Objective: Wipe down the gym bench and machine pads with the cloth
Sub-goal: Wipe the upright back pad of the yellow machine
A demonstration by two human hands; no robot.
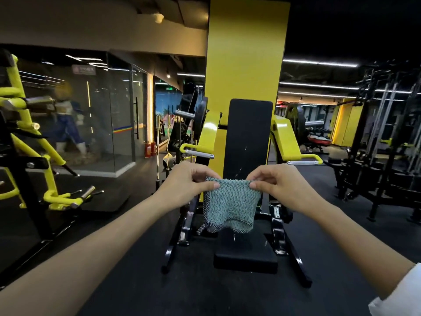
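Observation:
A teal knitted cloth [230, 205] hangs in the air in front of a yellow-and-black press machine. My left hand [189, 182] pinches its upper left corner and my right hand [272, 181] pinches its upper right corner, so the cloth is spread between them. Behind it stands the machine's tall black back pad [249, 135], upright and streaked with a few pale marks. Below the cloth lies the black seat pad [246, 252], partly hidden by the cloth's lower edge.
Yellow press arms with chrome handles [198, 153] [304, 161] flank the back pad. A yellow pillar [246, 53] rises behind. Another yellow machine [27, 133] stands at the left, black racks [387, 144] at the right. The floor is dark rubber.

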